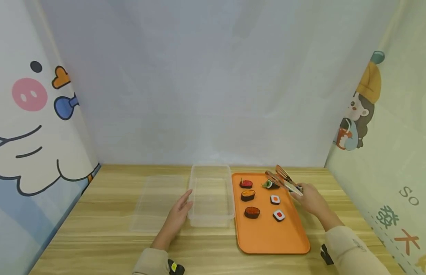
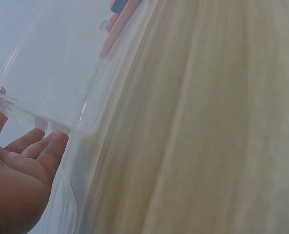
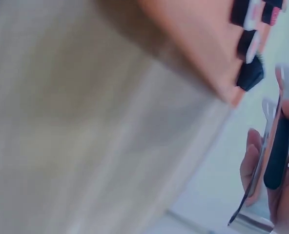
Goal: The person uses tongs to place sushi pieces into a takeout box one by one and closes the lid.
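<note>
My right hand [image 1: 311, 199] grips a pair of metal tongs [image 3: 279, 146] with dark handle grips and coppery slotted ends. The tongs' two arms stand apart over the far right corner of the orange tray [image 1: 272, 240], near a green-topped sushi piece [image 1: 269, 185]. With its fingers nearly straight, my left hand [image 1: 177, 214] touches the left side of a clear plastic box [image 1: 213, 219]. In the left wrist view its fingertips [image 2: 60, 137] meet the box's edge. Nothing is visible inside the box.
Several sushi pieces lie on the tray, among them an orange-topped one [image 1: 248, 195] and a white roll with a red centre [image 1: 279, 215]. A clear flat lid [image 1: 154, 202] lies left of the box on the wooden table [image 1: 96, 236]. A pale curtain [image 1: 213, 95] hangs behind.
</note>
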Tool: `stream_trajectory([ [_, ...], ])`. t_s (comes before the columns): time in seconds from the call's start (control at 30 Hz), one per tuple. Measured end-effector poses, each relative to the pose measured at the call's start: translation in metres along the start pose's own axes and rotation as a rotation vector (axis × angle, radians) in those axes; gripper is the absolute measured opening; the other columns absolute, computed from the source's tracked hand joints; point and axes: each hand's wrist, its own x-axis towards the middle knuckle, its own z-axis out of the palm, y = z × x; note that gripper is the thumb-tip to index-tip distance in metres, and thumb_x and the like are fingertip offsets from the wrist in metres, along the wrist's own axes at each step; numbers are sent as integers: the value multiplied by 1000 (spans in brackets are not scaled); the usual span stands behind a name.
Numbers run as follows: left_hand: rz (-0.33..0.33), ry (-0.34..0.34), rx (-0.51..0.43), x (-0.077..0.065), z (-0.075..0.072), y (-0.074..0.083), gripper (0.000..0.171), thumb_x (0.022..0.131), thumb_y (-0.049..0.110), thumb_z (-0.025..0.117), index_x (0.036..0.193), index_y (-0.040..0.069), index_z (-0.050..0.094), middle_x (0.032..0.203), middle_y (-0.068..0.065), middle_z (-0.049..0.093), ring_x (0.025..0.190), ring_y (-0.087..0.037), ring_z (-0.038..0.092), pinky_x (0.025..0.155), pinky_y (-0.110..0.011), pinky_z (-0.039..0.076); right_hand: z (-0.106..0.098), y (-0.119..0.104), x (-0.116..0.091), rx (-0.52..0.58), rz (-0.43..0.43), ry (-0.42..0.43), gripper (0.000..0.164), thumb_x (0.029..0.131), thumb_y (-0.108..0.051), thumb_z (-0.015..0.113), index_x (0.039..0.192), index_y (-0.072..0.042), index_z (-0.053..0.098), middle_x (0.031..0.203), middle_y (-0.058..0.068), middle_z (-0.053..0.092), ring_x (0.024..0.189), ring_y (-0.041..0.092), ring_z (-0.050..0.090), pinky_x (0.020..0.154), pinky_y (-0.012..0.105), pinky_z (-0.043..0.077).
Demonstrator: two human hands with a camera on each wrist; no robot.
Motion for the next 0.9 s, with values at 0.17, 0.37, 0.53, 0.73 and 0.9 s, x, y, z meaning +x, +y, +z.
stream_trajectory([
  [0.17, 5, -7, -19, 0, -1, 1, 50, 105, 22, 45, 152, 11, 34, 154, -23, 27, 136, -45, 29, 109, -59, 24, -1, -16, 14, -1, -106, -94, 49, 97, -23, 62, 127, 16, 51, 115, 33, 54, 102, 45, 54, 80, 56, 47],
  [0.37, -8, -7, -17, 1, -1, -3, 49, 106, 24, 44, 152, 12, 34, 154, -23, 27, 135, -45, 32, 108, -60, 26, 4, -33, 28, -16, -170, -194, 48, 97, -22, 62, 129, 12, 53, 125, 34, 51, 113, 49, 50, 90, 59, 45],
  [0.53, -5, -13, -21, 0, -2, -3, 49, 106, 24, 44, 152, 13, 34, 154, -23, 26, 136, -45, 30, 109, -60, 25, 9, -44, 39, -64, -178, -253, 47, 97, -21, 63, 132, 9, 53, 129, 34, 50, 115, 48, 50, 89, 57, 47],
  [0.73, -3, -21, -25, -1, -1, -3, 49, 106, 23, 44, 153, 12, 33, 155, -21, 26, 137, -45, 28, 109, -59, 24, 17, -47, 44, -80, -157, -277, 46, 99, -19, 60, 136, 6, 52, 124, 25, 59, 86, 30, 63, 62, 39, 52],
  [0.9, -18, -12, -35, 0, -1, -3, 49, 106, 24, 44, 153, 13, 33, 155, -20, 26, 137, -44, 30, 110, -58, 24, 18, -50, 45, -94, -137, -249, 39, 99, -20, 60, 131, 1, 58, 94, 14, 66, 51, 15, 42, 44, 29, 36],
])
